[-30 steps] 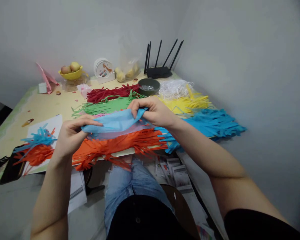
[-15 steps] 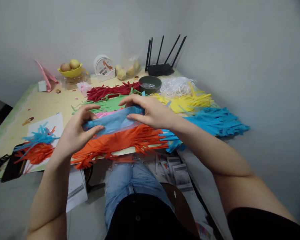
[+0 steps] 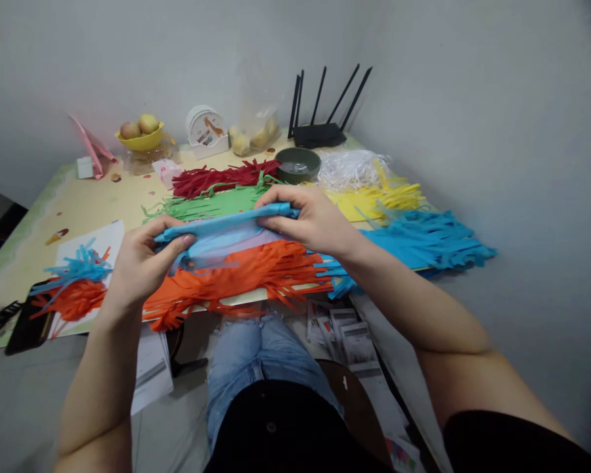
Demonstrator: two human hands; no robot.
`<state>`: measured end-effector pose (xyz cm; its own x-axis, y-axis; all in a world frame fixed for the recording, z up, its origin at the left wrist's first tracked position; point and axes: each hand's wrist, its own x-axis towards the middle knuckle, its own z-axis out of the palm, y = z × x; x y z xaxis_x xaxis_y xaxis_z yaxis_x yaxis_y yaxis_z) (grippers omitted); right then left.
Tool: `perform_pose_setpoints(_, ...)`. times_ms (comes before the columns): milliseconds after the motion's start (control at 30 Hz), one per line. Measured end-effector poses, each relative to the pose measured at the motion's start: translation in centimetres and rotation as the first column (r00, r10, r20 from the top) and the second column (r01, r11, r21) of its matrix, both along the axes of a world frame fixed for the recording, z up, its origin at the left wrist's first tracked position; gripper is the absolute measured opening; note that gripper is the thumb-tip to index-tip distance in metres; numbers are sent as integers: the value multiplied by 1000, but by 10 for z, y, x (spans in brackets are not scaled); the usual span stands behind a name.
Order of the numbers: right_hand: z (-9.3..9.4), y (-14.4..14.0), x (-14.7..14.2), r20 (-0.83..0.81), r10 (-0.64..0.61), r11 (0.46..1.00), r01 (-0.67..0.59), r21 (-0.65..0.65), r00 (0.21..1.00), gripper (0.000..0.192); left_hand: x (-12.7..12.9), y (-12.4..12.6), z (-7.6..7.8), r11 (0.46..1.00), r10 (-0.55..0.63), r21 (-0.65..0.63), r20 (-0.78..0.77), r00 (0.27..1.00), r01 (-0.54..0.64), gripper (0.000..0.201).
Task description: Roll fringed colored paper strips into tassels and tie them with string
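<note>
Pinching opposite ends, the left hand [image 3: 140, 259] and right hand [image 3: 312, 220] close thumb and fingers on a folded light-blue paper sheet [image 3: 221, 231], held just above the orange fringe [image 3: 236, 279] at the table's [image 3: 79, 207] near edge. Uneven pull could skew or tear the fold; beyond, green fringe [image 3: 211, 205] and red fringe [image 3: 221, 179] could snag it.

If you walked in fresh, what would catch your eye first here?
Both hands, left and right, grip a blue paper sheet at the table's near edge. Around it lie bright fringed paper: orange just below, green and red behind, yellow to the right.
</note>
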<state>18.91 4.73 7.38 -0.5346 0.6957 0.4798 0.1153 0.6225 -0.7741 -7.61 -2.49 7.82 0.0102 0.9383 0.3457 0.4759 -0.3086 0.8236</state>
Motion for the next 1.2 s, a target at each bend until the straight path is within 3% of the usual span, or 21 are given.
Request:
perform_pose_setpoints(100,-3,-4,-1,-77,0,1000,-1,-9,997,15,-2,-2,-6,1000,15,11,118,993,-17,12)
perform_pose_setpoints(233,-9,-5,1,-145,44,998,-49,-32,988,14,-5,-6,-11,998,-59,36,181,982,53,7)
perform_pose_setpoints(500,-12,-2,3,-118,107,993,-111,-26,987,27,-2,-14,-9,971,-167,177,27,986,160,23)
perform_pose_setpoints(633,-9,-11,-1,-19,-31,996,32,86,999,18,10,-17,-7,978,34,207,-109,993,-11,34)
perform_pose_setpoints(700,-7,-16,-2,23,-95,986,91,137,995,16,14,-17,-6,975,114,206,-158,981,-80,24)
perform_pose_setpoints(767,-5,-19,-2,50,-130,978,119,173,990,22,14,-16,-5,980,118,180,-208,971,-80,22)
perform_pose_setpoints(900,-5,-19,1,82,-139,974,121,193,987,9,11,-13,-3,989,26,147,-290,957,17,13)
perform_pose_setpoints(1000,-5,-17,2,77,-102,990,94,102,992,12,11,-15,0,996,-9,90,-201,979,28,16)
perform_pose_setpoints(1200,-8,-16,1,-104,69,985,-84,-149,992,15,12,-20,-4,992,-82,-76,186,979,98,13)
